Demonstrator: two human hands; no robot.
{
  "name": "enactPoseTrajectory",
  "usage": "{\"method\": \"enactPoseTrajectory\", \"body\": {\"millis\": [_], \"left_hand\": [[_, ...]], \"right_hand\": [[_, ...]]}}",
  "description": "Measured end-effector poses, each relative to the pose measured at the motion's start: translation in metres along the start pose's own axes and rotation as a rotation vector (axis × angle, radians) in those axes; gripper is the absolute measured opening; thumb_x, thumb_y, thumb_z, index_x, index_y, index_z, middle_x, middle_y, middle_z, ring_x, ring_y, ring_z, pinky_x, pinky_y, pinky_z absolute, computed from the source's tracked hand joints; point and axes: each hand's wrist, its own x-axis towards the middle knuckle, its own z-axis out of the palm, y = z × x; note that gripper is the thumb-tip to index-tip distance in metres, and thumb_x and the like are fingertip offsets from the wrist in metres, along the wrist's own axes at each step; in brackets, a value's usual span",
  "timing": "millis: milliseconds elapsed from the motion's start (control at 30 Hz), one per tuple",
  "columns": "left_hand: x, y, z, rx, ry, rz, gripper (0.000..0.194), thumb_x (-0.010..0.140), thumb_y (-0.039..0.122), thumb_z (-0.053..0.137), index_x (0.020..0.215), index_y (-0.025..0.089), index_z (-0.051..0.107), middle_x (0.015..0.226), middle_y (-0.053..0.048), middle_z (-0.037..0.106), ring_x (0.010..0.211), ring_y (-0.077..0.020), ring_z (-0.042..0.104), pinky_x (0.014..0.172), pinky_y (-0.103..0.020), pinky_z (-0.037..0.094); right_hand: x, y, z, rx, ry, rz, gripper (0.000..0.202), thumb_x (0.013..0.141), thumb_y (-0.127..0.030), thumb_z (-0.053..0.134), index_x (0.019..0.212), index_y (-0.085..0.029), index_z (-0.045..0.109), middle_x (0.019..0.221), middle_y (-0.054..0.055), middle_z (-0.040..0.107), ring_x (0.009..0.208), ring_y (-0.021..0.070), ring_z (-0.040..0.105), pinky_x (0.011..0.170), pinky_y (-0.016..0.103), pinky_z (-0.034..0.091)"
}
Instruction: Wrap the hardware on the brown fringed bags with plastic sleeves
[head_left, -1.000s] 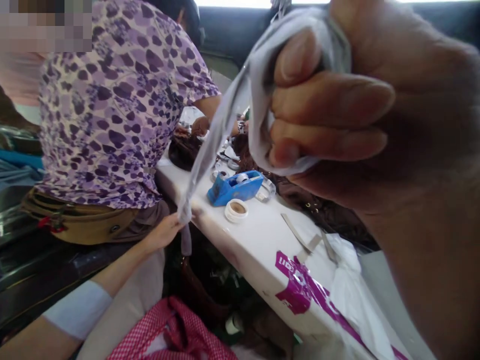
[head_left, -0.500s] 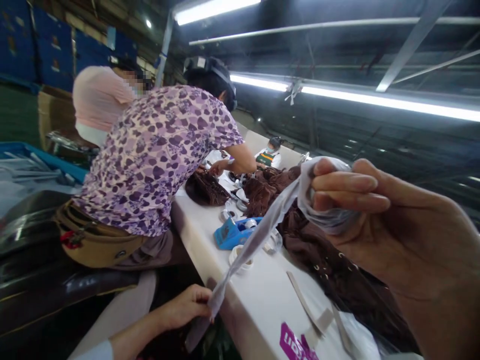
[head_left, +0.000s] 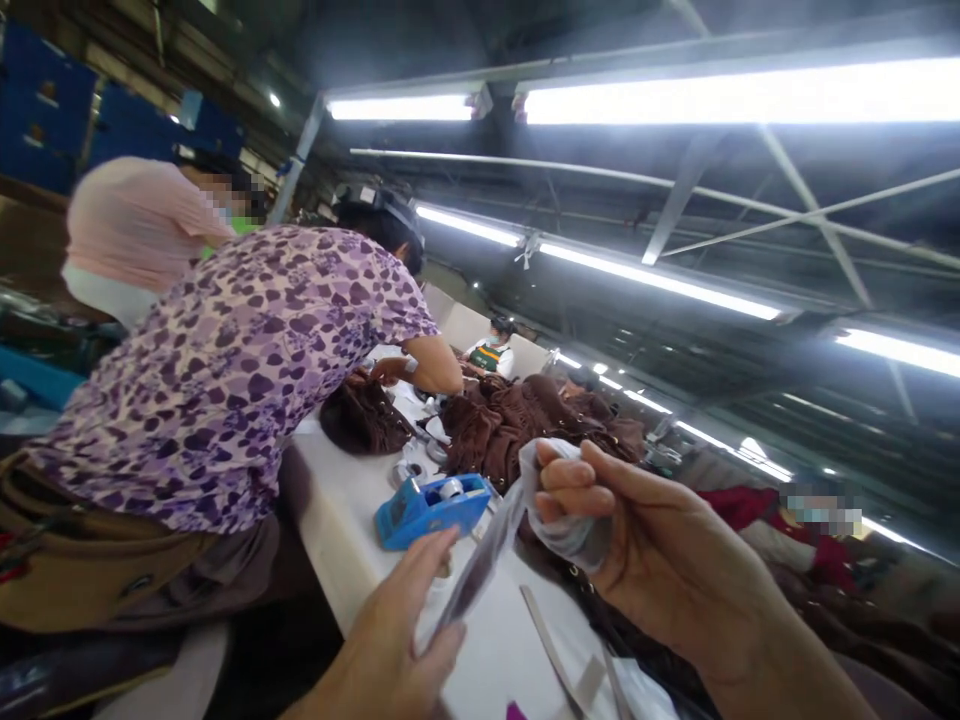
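A thin, translucent whitish strip (head_left: 491,555) is wound in a loose coil around the fingers of my right hand (head_left: 652,540), which is curled shut on it. From the coil the strip slopes down to my left hand (head_left: 390,630) at the lower middle. That hand's thumb and fingers are apart, with the strip's lower part passing between them; any contact is unclear. Just beyond my left fingertips sits a blue tape dispenser (head_left: 427,512) on the white table (head_left: 330,535). Behind and below my right hand lie dark brown pieces with metal eyelets (head_left: 495,430).
A co-worker in a purple patterned shirt (head_left: 247,370) leans over the table on the left, close to my left hand. Flat narrow strips (head_left: 551,645) lie near the front. Rolls of tape (head_left: 405,470) stand beyond the dispenser. Other people sit farther off.
My left hand has come up toward the dispenser, and its pinch on the strip has spread apart. My right hand with the coil appears lower and farther left as the view has shifted.
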Motion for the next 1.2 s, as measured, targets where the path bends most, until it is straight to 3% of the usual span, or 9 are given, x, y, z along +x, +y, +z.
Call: {"method": "enactPoseTrajectory", "body": {"millis": [100,167,333,433,533,633,767,967,1200], "left_hand": [[0.032,0.047,0.023,-0.049,0.033,0.045,0.078,0.075,0.024,0.068,0.148,0.024,0.04,0.151,-0.012,0.045,0.138,-0.034,0.042,0.117,-0.047,0.031],[0.05,0.061,0.041,-0.055,0.058,0.098,0.079,0.074,0.025,0.073,0.145,0.022,0.04,0.144,-0.015,0.05,0.132,-0.0351,0.046,0.113,-0.049,0.035],[0.079,0.063,0.067,-0.005,0.198,0.341,0.027,0.096,0.021,0.041,0.12,0.023,0.054,0.111,-0.01,0.061,0.103,-0.0249,0.059,0.091,-0.037,0.045],[0.087,0.07,0.058,0.023,0.094,0.351,0.019,0.097,0.021,0.04,0.094,0.021,0.059,0.097,-0.007,0.06,0.091,-0.0225,0.057,0.081,-0.033,0.042],[0.092,0.076,0.041,-0.021,-0.115,0.221,0.022,0.093,0.023,0.046,0.076,0.019,0.06,0.081,-0.003,0.06,0.079,-0.0202,0.055,0.074,-0.03,0.04],[0.093,0.074,0.03,-0.097,-0.256,0.139,0.025,0.093,0.028,0.047,0.082,0.018,0.066,0.075,-0.001,0.065,0.074,-0.0189,0.058,0.072,-0.028,0.04],[0.094,0.066,0.026,-0.161,-0.296,0.125,0.02,0.088,0.022,0.049,0.084,0.016,0.068,0.085,-0.004,0.069,0.085,-0.0203,0.061,0.081,-0.031,0.042],[0.096,0.064,0.013,-0.308,-0.497,0.06,0.018,0.069,0.015,0.054,0.075,0.015,0.071,0.082,-0.004,0.071,0.087,-0.0212,0.064,0.084,-0.031,0.047],[0.087,0.067,-0.014,-0.426,-0.829,-0.092,0.018,0.069,0.02,0.062,0.078,0.02,0.077,0.083,-0.001,0.075,0.087,-0.0199,0.063,0.085,-0.028,0.044]], "right_hand": [[-0.003,0.0,0.001,0.004,0.0,-0.005,0.023,0.086,-0.007,0.071,0.105,0.003,0.066,0.079,0.004,0.072,0.067,0.0066,0.07,0.089,0.024,0.06],[-0.008,-0.005,0.003,0.006,0.006,-0.024,0.024,0.084,-0.007,0.073,0.105,0.004,0.066,0.08,0.005,0.073,0.07,0.0076,0.071,0.088,0.022,0.06],[-0.024,-0.021,0.004,0.009,0.073,-0.079,0.029,0.083,-0.007,0.071,0.109,0.006,0.064,0.079,0.006,0.074,0.071,0.0102,0.073,0.091,0.026,0.06],[-0.032,-0.027,-0.004,-0.01,0.125,-0.106,0.03,0.084,-0.01,0.069,0.109,0.005,0.065,0.084,0.009,0.076,0.071,0.0118,0.075,0.085,0.024,0.062],[-0.037,-0.028,-0.014,0.024,0.188,-0.141,0.032,0.084,-0.013,0.064,0.11,0.004,0.064,0.083,0.008,0.075,0.068,0.0098,0.073,0.079,0.019,0.062],[-0.038,-0.025,-0.022,0.078,0.259,-0.216,0.031,0.089,-0.017,0.053,0.112,0.0,0.064,0.079,0.006,0.074,0.064,0.0091,0.072,0.083,0.02,0.062],[-0.035,-0.024,-0.022,-0.059,0.236,-0.371,0.029,0.093,-0.019,0.045,0.112,-0.011,0.066,0.08,0.003,0.076,0.069,0.0108,0.074,0.087,0.026,0.063],[-0.028,-0.036,-0.012,-0.328,0.241,-0.777,0.032,0.098,-0.02,0.041,0.101,-0.015,0.072,0.088,0.003,0.078,0.086,0.0132,0.075,0.091,0.026,0.061],[-0.019,-0.027,-0.025,-0.593,0.265,-0.907,0.034,0.095,-0.046,0.054,0.095,-0.02,0.076,0.096,0.005,0.076,0.091,0.0176,0.073,0.094,0.029,0.057]]}}
